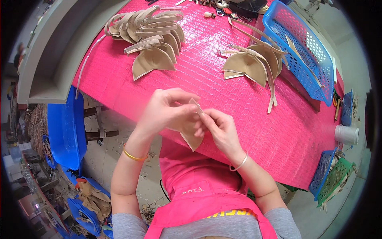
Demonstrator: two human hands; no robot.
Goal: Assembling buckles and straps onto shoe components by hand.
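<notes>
Over the near edge of the pink-covered table, both my hands are closed on a small beige shoe upper piece (191,137). My left hand (169,107) pinches its top edge between thumb and fingers. From the other side, my right hand (219,126) grips the same edge, with thumb and forefinger close to the left fingertips. The pointed lower part of the piece hangs below my fingers, and the rest is partly hidden behind them. Beyond my left hand lies a row of overlapping beige shoe uppers with straps (153,61). A smaller stack of strapped shoe uppers (246,65) rests farther right.
A blue perforated basket (324,75) stands at the table's right edge, near a white thread spool (347,135). Small blue (320,172) and green baskets (336,181) hang at the right corner. A grey shelf (47,51) and a blue bin (65,135) are on the left.
</notes>
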